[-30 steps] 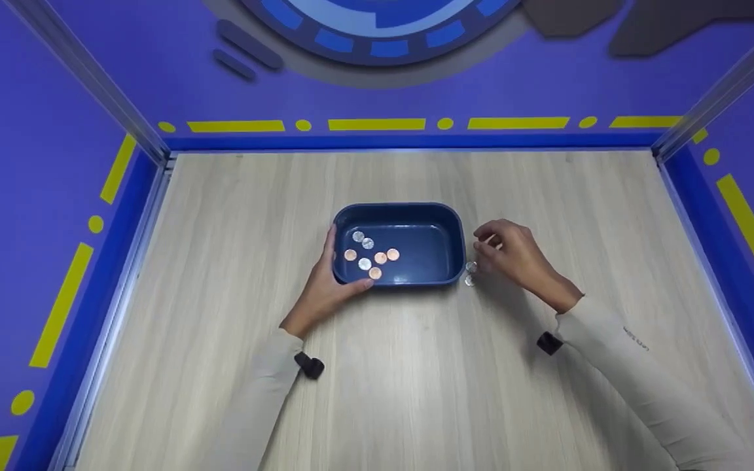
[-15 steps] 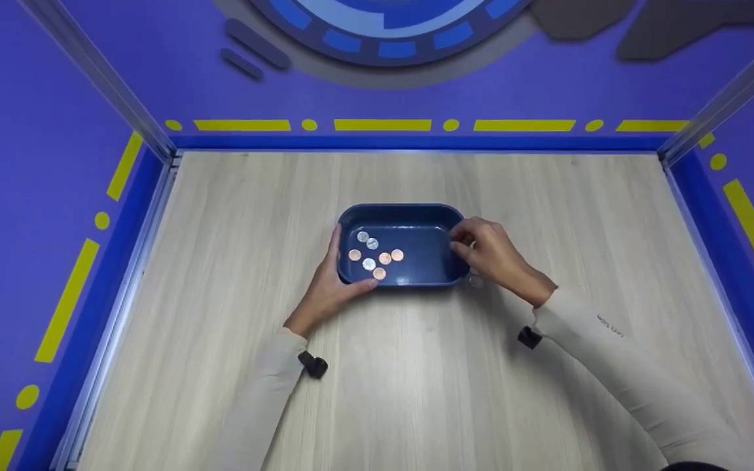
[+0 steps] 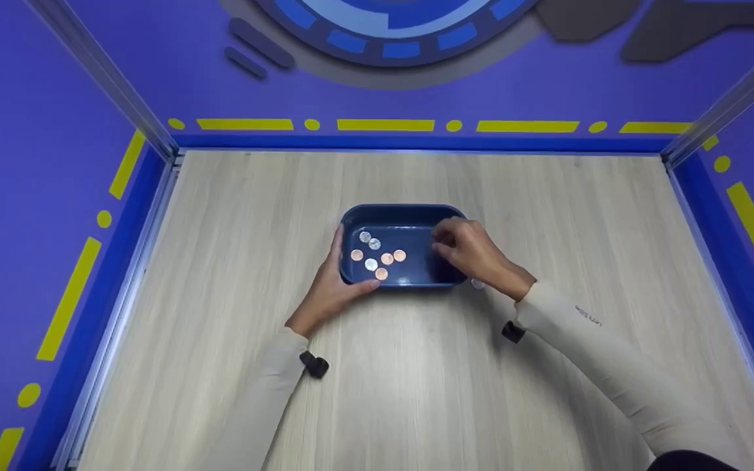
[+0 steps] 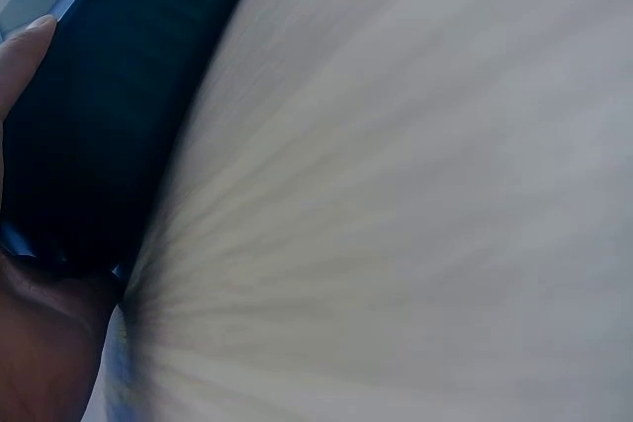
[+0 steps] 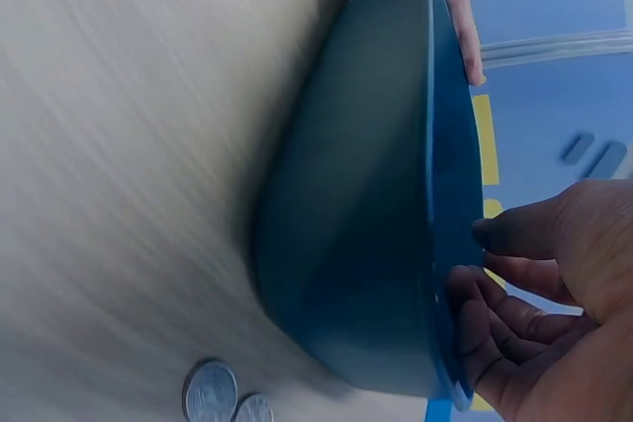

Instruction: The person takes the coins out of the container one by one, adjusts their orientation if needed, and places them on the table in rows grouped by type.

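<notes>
A dark blue rectangular box (image 3: 403, 212) with rounded corners stands on the table. Spread over the left half of its floor lie several copper and silver coins (image 3: 387, 258). My left hand (image 3: 326, 291) holds the box by its left end, thumb along the near rim and fingers along the left side. Over the right end of the box is my right hand (image 3: 472, 252), its fingers loosely bent. In the right wrist view the thumb (image 5: 519, 229) stands apart from the fingers, with no coin showing between them. Two silver coins (image 5: 210, 392) lie on the table beside the box's right end.
The wood-grain table (image 3: 377, 379) has purple panels (image 3: 377, 98) with yellow marks at its back and sides. Metal posts (image 3: 148, 131) rise at the back corners. A dark rounded shape (image 3: 691, 461) shows at the bottom right edge.
My right hand has moved left, from beside the silver coins on the table to above the box's right end. The left hand keeps its hold, and the coins inside lie as before.
</notes>
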{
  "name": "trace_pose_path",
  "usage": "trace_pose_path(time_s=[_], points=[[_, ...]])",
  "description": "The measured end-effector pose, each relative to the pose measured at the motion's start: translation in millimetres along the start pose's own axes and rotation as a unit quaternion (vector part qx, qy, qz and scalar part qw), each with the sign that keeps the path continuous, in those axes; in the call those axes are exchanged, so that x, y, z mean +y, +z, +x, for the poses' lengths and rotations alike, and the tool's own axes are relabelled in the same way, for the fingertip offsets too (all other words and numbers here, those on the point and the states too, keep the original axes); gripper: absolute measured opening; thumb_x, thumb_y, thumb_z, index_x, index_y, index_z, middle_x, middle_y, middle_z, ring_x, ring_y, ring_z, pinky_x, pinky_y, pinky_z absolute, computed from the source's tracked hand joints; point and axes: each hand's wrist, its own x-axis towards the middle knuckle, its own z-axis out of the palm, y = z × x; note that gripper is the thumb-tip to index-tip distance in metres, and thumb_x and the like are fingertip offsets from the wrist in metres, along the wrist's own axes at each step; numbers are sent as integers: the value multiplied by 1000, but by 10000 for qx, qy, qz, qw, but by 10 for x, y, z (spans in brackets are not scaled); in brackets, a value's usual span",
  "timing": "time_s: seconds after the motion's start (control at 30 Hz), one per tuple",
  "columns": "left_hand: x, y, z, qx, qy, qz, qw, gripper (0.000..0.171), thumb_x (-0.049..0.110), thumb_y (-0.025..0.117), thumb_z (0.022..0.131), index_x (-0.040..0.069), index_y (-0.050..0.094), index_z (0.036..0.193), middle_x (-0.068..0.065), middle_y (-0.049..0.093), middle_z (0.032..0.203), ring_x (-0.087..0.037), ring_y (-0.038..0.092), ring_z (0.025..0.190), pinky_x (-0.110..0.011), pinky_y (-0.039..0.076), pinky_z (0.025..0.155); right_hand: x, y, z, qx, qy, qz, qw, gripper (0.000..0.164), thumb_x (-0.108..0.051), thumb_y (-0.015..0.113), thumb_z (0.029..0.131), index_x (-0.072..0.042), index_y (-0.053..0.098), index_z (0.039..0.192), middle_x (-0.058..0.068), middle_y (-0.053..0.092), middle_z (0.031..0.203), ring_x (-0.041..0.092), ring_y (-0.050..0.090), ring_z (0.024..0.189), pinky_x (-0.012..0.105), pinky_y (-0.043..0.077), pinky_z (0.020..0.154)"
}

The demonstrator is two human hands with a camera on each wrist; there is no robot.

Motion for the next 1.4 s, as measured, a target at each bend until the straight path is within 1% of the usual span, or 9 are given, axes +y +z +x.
trace_pose_path(time_s=[0.13,0.27,0.47,0.6,0.7,0.83,1.0,1.2,1.4], points=[[0,-1,12,1,6,-23,10000,137,35,98,82,26,3,180,-19,26,180,-36,33,162,-58,24,132,-11,80,42,-134,-115,-11,9998,18,2,80,96,9,78,112,21,77,105,31,76,93,48,64,83],[-5,-3,18,-11,16,-53,10000,137,33,99,81,25,3,180,-19,26,180,-36,33,162,-57,24,132,-17,180,81,-244,-139,-44,9996,18,1,81,96,8,78,112,21,76,105,32,76,94,48,64,84],[-24,0,8,-20,29,-178,9998,138,36,99,81,29,3,180,-16,28,179,-32,36,160,-55,26,132,-28,318,132,-429,-206,-23,9989,18,1,81,95,8,79,111,20,76,103,32,73,93,48,61,85],[-31,18,29,-57,132,-225,9996,139,40,100,79,30,3,179,-15,29,179,-31,37,159,-54,27,132,-35,369,158,-524,-106,14,9986,17,-1,82,95,5,80,110,17,76,100,30,70,91,47,59,84],[-37,24,37,-102,145,-236,9996,138,44,99,80,31,3,179,-14,30,179,-29,38,158,-51,27,132,-33,417,182,-544,-39,45,9985,16,-2,82,94,4,80,109,16,76,98,28,70,89,46,58,82],[-52,4,18,-96,113,-316,9994,137,42,99,82,29,3,179,-15,31,178,-30,39,158,-52,28,131,-36,506,235,-612,-102,140,9980,16,-2,82,94,4,80,109,17,77,99,29,73,89,45,61,81],[-60,-50,-16,2,32,-330,9994,138,40,99,81,28,3,179,-16,32,178,-31,38,158,-53,28,131,-71,611,330,-794,-230,260,9962,18,-1,81,95,5,80,112,19,78,102,31,74,92,46,62,82],[-45,-39,0,8,35,-215,9998,138,44,99,81,26,3,180,-14,28,180,-30,34,161,-52,25,132,-32,658,369,-743,-219,189,9968,20,5,79,92,8,79,112,21,78,103,34,74,94,49,63,84],[-16,-9,-5,-15,46,-175,9998,137,42,99,81,29,4,180,-15,26,180,-31,34,161,-53,25,132,44,668,342,-568,-352,173,9976,18,7,78,90,8,79,108,21,75,98,34,71,92,48,61,81]])
